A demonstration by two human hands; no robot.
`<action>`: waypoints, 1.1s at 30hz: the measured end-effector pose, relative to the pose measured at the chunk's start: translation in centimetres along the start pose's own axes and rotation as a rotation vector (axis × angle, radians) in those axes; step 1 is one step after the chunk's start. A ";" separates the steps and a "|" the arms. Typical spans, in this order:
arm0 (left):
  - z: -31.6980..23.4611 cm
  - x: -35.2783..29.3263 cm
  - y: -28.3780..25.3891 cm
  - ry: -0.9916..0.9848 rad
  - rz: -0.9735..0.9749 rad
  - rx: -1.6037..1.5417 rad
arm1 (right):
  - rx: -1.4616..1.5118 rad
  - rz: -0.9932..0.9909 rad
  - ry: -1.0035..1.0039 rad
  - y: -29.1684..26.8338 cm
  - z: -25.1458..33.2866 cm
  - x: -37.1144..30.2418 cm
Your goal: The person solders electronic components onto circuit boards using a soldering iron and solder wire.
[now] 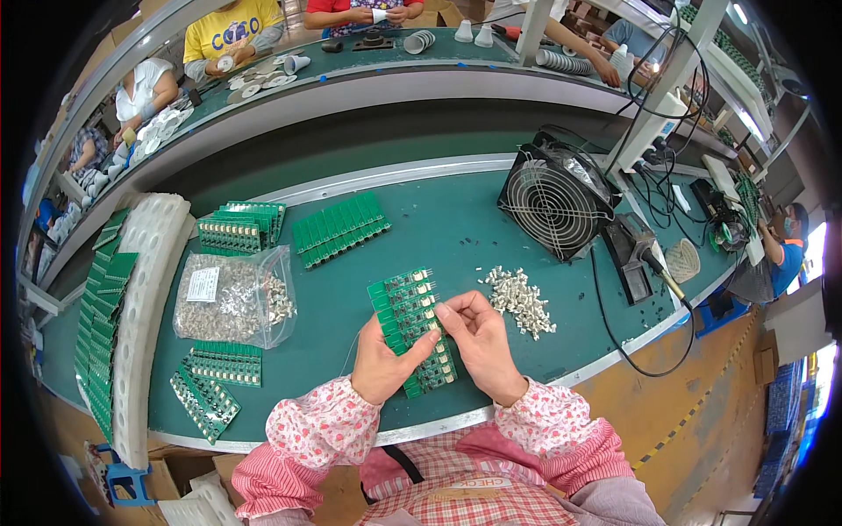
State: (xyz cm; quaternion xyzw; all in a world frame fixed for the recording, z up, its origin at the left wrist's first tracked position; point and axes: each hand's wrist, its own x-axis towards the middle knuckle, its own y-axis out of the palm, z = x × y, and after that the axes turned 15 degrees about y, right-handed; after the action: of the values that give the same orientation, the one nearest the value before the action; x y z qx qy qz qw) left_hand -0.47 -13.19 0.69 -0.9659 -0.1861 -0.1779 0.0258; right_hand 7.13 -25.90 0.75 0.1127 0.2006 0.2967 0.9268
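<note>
Green bench [438, 215] — board [409, 317] in left grip [384, 358]

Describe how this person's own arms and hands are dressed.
The left hand and right hand are bare, without gloves. The sleeves are loose and puffy, gathered at the wrists: white with a small pinkish-red print there, pink and striped higher up.

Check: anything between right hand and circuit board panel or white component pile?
Nothing visible: the right hand touches the circuit board panel; only green tabletop separates that hand from the white component pile. The left hand grips the panel's left side.
</note>
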 end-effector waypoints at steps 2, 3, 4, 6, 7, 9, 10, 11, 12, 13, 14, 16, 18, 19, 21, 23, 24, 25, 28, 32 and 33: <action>0.1 0.0 0.1 0.014 0.025 0.000 | 0.007 0.000 -0.042 0.0 -0.3 -0.1; 0.0 0.1 0.2 0.031 0.045 0.003 | 0.008 -0.005 -0.067 0.1 -0.4 -0.2; -0.1 0.0 0.2 0.033 0.052 0.002 | 0.010 -0.011 -0.093 0.1 -0.5 -0.2; -0.2 -0.1 0.4 0.040 0.071 -0.080 | 0.047 -0.020 -0.111 0.1 -0.6 -0.2; -0.1 -0.2 0.4 0.042 0.078 -0.085 | 0.014 -0.011 -0.095 0.0 -0.5 -0.2; 0.2 -0.2 0.3 -0.080 0.004 -0.134 | -0.018 -0.004 -0.081 -0.4 0.1 0.0; 0.3 -0.2 0.2 -0.080 0.007 -0.138 | -0.258 -0.095 -0.176 -1.1 0.8 0.2; 0.3 -0.1 0.2 -0.155 -0.052 -0.227 | -0.498 -0.184 -0.269 -1.9 1.7 0.4; 0.1 0.0 0.2 -0.225 -0.114 -0.313 | -0.739 -0.268 -0.364 -2.8 2.7 0.6; 0.0 0.1 0.1 -0.268 -0.128 -0.353 | -1.003 -0.397 -0.555 -3.9 3.5 0.9; 0.0 0.3 0.2 -0.265 -0.131 -0.356 | -1.113 -0.432 -0.596 -4.8 4.1 1.2; -0.1 0.5 0.2 -0.287 -0.139 -0.373 | -1.296 -0.428 -0.613 -6.1 4.7 1.9; 0.0 0.7 0.2 -0.287 -0.136 -0.370 | -1.356 -0.420 -0.604 -6.4 5.2 2.8; 0.0 0.8 0.3 -0.288 -0.130 -0.367 | -1.414 -0.415 -0.592 -6.5 5.4 3.3; 0.0 0.9 0.1 -0.284 -0.147 -0.358 | -1.437 -0.404 -0.589 -6.6 5.2 4.8; -0.1 0.6 -0.4 -0.277 -0.180 -0.334 | -1.450 -0.374 -0.596 -5.9 4.8 5.5; -0.5 0.3 -0.8 -0.278 -0.170 -0.336 | -1.382 -0.404 -0.640 -5.2 4.6 5.3; -0.5 0.2 -1.1 -0.278 -0.164 -0.337 | -1.311 -0.429 -0.684 -4.6 4.2 5.3; 0.6 0.2 -0.6 -0.194 -0.081 -0.150 | -1.039 -0.356 -0.464 -5.1 3.7 3.4; 1.1 0.1 -0.1 -0.199 -0.113 -0.380 | -0.578 -0.114 -0.164 -4.1 4.0 1.3; 1.1 0.0 -0.3 -0.204 -0.101 -0.386 | -0.438 -0.043 -0.043 -3.9 3.9 1.2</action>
State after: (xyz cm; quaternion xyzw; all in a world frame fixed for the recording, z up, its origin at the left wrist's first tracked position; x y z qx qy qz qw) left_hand -0.25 -12.76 -0.31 -0.9554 -0.1986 -0.1128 -0.1873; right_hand 11.74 -28.67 2.59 -0.0894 0.1141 0.3109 0.9393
